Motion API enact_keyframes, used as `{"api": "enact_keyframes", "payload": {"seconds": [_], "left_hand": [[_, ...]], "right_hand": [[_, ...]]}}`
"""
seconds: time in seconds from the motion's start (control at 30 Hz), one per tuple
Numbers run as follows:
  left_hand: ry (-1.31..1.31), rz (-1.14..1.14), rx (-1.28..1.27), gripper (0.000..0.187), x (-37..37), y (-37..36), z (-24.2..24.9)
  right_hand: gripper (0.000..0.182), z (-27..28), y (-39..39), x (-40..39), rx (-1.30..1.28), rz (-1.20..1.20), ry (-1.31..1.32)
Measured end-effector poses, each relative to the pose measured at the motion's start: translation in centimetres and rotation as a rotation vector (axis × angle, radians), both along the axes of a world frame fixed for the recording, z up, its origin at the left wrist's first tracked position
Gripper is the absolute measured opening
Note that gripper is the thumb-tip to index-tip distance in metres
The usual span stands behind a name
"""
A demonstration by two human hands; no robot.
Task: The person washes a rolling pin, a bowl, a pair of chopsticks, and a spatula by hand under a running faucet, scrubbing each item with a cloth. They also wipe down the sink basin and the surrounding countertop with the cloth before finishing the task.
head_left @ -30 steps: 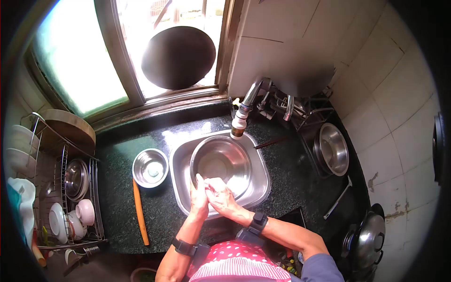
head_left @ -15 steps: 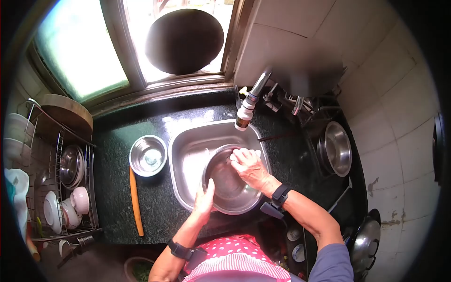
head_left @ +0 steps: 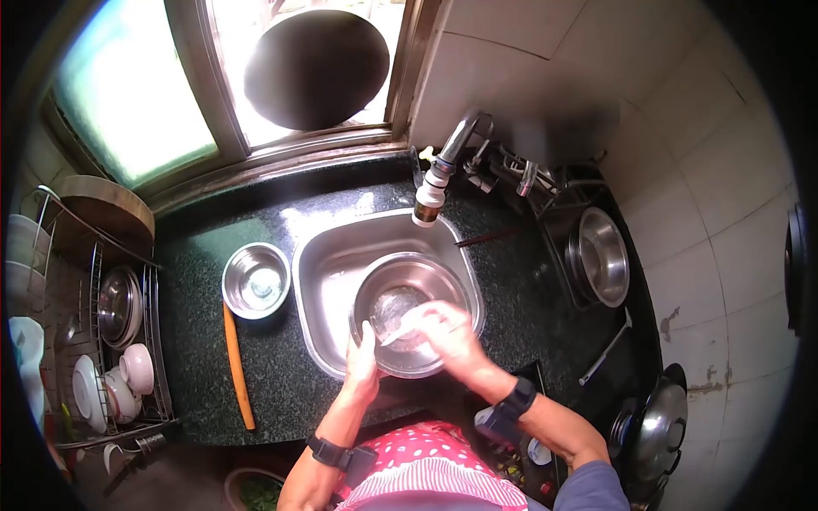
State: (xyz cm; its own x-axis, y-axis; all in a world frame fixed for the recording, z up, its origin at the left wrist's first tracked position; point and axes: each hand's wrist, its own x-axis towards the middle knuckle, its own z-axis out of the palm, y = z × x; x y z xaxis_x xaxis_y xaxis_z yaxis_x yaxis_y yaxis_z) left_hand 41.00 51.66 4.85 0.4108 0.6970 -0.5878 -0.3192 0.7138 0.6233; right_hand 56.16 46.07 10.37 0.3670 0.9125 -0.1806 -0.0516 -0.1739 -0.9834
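Drawn nearer, the right hand (head_left: 446,334) blurs over the metal basin (head_left: 393,302), grip unclear; the left hand (head_left: 363,368) pinches the rim (head_left: 354,308).

Sink (head_left: 326,294) open left of bowl (head_left: 436,277) — faucet (head_left: 430,196) over far rim.

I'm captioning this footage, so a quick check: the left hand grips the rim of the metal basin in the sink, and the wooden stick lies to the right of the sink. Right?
Not quite: the wooden stick lies to the left of the sink, as the head view shows. The left hand does grip the basin's rim.
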Motion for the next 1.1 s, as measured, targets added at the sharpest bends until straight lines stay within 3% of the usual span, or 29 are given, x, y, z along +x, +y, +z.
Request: {"api": "enact_keyframes", "payload": {"seconds": [0.03,0.07,0.1,0.2,0.27,0.4,0.5,0.57,0.6,0.63,0.67,0.77,0.83,0.9,0.97,1.03,1.1], "left_hand": [[0.001,0.002,-0.001,0.05,-0.3,-0.2,-0.4],[-0.027,0.004,0.038,0.05,-0.6,-0.5,-1.1],[-0.057,0.005,0.077,0.051,-0.8,-0.6,-1.1],[-0.072,-0.05,0.084,0.059,-1.5,-0.7,-0.2],[-0.066,-0.126,0.08,0.066,-2.2,-0.8,0.7],[-0.075,-0.153,0.089,0.065,-2.7,-1.9,0.9],[-0.048,-0.211,0.193,0.066,-2.1,-3.0,1.1],[-0.046,-0.256,0.294,0.07,-1.6,-3.4,1.2],[-0.079,-0.264,0.22,0.072,-1.5,-3.7,0.6],[-0.081,-0.269,0.224,0.072,-1.2,-3.4,0.1],[-0.039,-0.248,0.249,0.072,-0.8,-3.2,-0.5],[-0.019,-0.288,0.295,0.073,-0.8,-2.7,-1.5],[-0.022,-0.166,0.427,0.073,-1.0,-2.9,-0.7],[-0.099,-0.205,0.395,0.074,-1.3,-2.7,0.2],[-0.126,-0.188,0.405,0.074,-1.4,-2.8,0.3],[-0.136,-0.153,0.396,0.078,-1.5,-2.6,0.4],[-0.042,0.012,0.389,0.073,-1.5,-2.0,1.5]], "right_hand": [[0.014,0.6,0.2,1.5,0.049,-0.09,-0.418],[0.015,0.1,0.4,3.3,0.108,-0.158,-0.649],[0.016,1.4,0.6,3.8,0.08,-0.2,-0.721],[0.014,0.9,0.5,5.7,0.019,-0.022,-0.851],[0.011,0.4,0.8,6.0,0.269,0.111,-1.186],[0.013,-0.2,3.7,6.2,0.173,-0.129,-0.887],[0.016,-1.7,6.3,4.8,0.24,-0.042,-0.772],[0.014,-1.3,7.4,2.3,0.398,0.053,-1.115],[0.016,-0.1,7.3,0.4,0.313,0.152,-1.136],[0.017,0.0,7.2,-1.1,0.285,0.242,-0.99],[0.018,-0.3,6.4,-2.6,0.296,0.335,-1.088],[0.023,-0.5,5.6,-4.3,0.584,0.428,-1.101],[0.023,-0.8,6.0,-3.3,0.605,0.429,-1.146],[0.02,-0.9,7.0,-1.6,0.354,0.33,-1.203],[0.017,-1.3,8.1,1.4,0.286,0.177,-1.441],[0.017,-0.8,7.8,4.8,0.277,0.129,-1.435],[0.016,-0.6,5.7,6.7,0.217,-0.025,-1.235]]}}
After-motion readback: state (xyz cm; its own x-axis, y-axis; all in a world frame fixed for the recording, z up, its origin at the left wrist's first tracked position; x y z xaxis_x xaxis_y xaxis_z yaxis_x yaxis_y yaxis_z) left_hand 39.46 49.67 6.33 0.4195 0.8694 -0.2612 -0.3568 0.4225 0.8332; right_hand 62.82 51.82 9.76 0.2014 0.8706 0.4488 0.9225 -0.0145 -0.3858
